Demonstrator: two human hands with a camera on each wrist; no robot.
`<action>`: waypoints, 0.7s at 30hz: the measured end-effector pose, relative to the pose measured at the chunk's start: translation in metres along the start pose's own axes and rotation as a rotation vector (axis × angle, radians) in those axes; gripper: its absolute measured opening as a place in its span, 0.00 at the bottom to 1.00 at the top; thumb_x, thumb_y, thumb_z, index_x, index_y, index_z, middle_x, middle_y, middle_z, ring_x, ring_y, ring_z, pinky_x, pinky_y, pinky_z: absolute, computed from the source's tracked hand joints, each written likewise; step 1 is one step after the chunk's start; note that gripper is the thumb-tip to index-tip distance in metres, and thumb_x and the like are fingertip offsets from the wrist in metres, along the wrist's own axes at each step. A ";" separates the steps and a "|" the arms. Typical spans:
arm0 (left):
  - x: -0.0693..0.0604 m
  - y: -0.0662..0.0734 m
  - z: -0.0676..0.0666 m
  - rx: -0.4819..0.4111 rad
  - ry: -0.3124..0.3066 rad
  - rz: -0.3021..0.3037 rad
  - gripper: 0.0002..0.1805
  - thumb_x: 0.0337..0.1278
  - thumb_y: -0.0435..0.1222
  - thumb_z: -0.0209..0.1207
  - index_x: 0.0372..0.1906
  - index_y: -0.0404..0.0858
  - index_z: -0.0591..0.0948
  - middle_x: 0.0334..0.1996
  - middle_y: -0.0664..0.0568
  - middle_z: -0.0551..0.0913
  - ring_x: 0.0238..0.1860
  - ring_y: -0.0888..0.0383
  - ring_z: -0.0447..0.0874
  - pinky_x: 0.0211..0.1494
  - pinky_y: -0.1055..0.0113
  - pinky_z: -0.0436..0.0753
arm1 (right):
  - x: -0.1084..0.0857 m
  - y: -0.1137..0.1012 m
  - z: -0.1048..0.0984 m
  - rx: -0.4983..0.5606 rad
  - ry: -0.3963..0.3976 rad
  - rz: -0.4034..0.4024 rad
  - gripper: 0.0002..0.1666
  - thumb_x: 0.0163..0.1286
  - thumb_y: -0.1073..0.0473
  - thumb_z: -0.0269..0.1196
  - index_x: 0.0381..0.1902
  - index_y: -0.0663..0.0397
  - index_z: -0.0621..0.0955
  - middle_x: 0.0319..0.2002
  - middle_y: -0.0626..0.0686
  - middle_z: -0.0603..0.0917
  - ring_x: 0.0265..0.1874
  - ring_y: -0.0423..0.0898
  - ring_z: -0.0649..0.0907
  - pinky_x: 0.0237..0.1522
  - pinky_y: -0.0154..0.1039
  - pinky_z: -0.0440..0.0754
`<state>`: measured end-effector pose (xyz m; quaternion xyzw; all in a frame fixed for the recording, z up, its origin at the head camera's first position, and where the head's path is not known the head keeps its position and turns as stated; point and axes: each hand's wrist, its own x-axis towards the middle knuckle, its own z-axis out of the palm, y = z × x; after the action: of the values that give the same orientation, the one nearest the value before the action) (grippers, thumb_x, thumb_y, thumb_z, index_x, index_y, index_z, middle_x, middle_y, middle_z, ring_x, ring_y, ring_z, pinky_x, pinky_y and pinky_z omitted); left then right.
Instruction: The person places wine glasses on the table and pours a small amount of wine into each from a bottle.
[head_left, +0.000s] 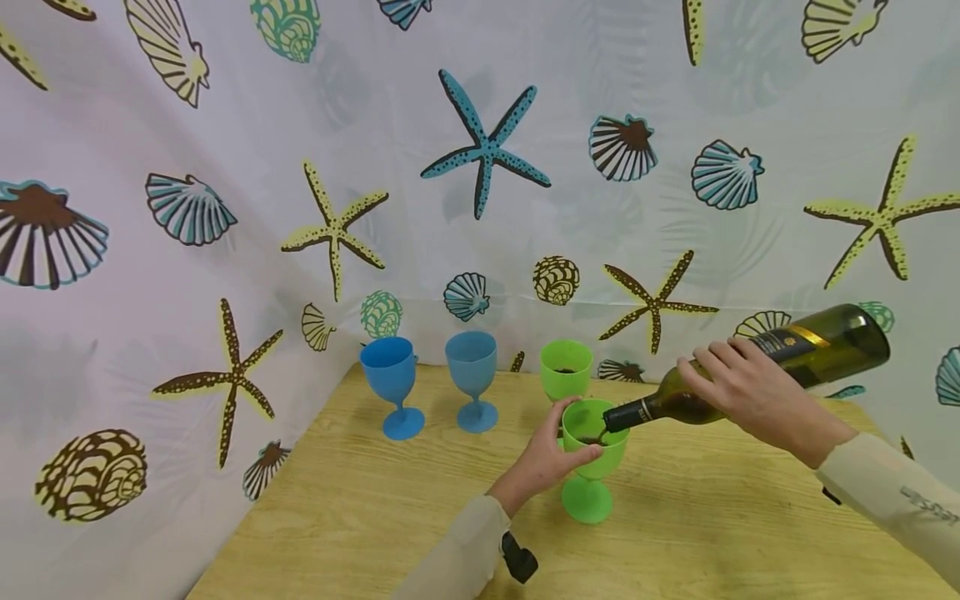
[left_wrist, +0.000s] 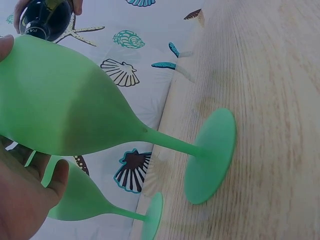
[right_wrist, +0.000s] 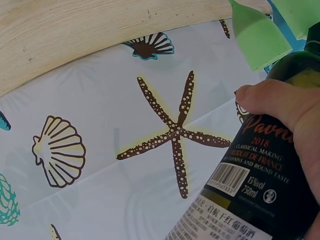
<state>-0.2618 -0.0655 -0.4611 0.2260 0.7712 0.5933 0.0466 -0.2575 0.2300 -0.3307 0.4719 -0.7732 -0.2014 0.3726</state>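
Note:
My right hand [head_left: 738,387] grips a green glass wine bottle [head_left: 843,337], tilted with its neck down to the left. The bottle's mouth is at the rim of the front green goblet [head_left: 588,500], and a thin dark stream runs into dark liquid in the bowl. Around the left side of that bowl my left hand [head_left: 543,454] curls, thumb in front and fingers behind. The goblet stands upright on its round foot. In the right wrist view, the bottle's label [right_wrist: 265,155] faces the camera.
Behind the front goblet stands a second green goblet [head_left: 566,367] with dark liquid in it. Two blue goblets, a darker one [head_left: 390,375] and a lighter one [head_left: 472,371], stand to the left. A shell-and-starfish cloth [head_left: 525,233] hangs behind the wooden table [head_left: 360,517].

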 end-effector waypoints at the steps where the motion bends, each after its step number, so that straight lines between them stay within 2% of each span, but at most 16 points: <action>1: 0.000 0.000 0.000 0.000 0.000 -0.002 0.41 0.59 0.46 0.62 0.72 0.45 0.55 0.61 0.47 0.69 0.60 0.50 0.70 0.59 0.61 0.73 | 0.001 0.000 0.000 -0.001 0.001 -0.002 0.36 0.75 0.65 0.15 0.52 0.66 0.72 0.41 0.65 0.77 0.38 0.61 0.77 0.40 0.55 0.76; 8: -0.001 0.004 -0.001 -0.019 -0.022 -0.007 0.40 0.61 0.40 0.61 0.73 0.42 0.53 0.62 0.45 0.67 0.61 0.48 0.69 0.59 0.61 0.72 | 0.004 -0.001 -0.002 -0.007 0.007 -0.008 0.34 0.75 0.67 0.17 0.52 0.65 0.72 0.40 0.65 0.76 0.37 0.62 0.76 0.41 0.55 0.75; 14: -0.013 0.031 -0.005 -0.014 -0.035 -0.004 0.39 0.61 0.38 0.60 0.72 0.35 0.53 0.62 0.40 0.67 0.61 0.45 0.69 0.59 0.62 0.72 | 0.006 -0.001 -0.002 -0.036 0.009 -0.023 0.33 0.75 0.68 0.18 0.51 0.64 0.72 0.39 0.64 0.76 0.37 0.61 0.75 0.40 0.54 0.75; 16: -0.016 0.036 -0.005 -0.015 -0.035 -0.005 0.39 0.62 0.39 0.59 0.72 0.35 0.53 0.62 0.40 0.67 0.61 0.45 0.68 0.59 0.62 0.72 | 0.007 -0.001 -0.002 -0.047 0.013 -0.030 0.32 0.75 0.69 0.18 0.51 0.64 0.72 0.39 0.64 0.76 0.36 0.61 0.75 0.40 0.54 0.75; 17: -0.016 0.036 -0.005 -0.018 -0.036 -0.007 0.39 0.62 0.39 0.59 0.72 0.35 0.53 0.63 0.40 0.66 0.61 0.45 0.68 0.59 0.62 0.72 | 0.007 0.000 -0.002 -0.051 0.014 -0.033 0.32 0.75 0.69 0.18 0.51 0.64 0.72 0.39 0.64 0.76 0.36 0.61 0.75 0.40 0.54 0.75; 21: -0.007 0.015 -0.003 -0.019 -0.023 -0.002 0.40 0.60 0.45 0.61 0.72 0.42 0.54 0.63 0.44 0.66 0.62 0.47 0.68 0.60 0.61 0.71 | 0.008 0.002 -0.003 -0.055 0.011 -0.038 0.32 0.75 0.69 0.18 0.51 0.64 0.71 0.39 0.64 0.75 0.37 0.61 0.75 0.41 0.54 0.75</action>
<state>-0.2521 -0.0683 -0.4476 0.2318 0.7650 0.5980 0.0581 -0.2590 0.2239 -0.3243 0.4771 -0.7564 -0.2269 0.3856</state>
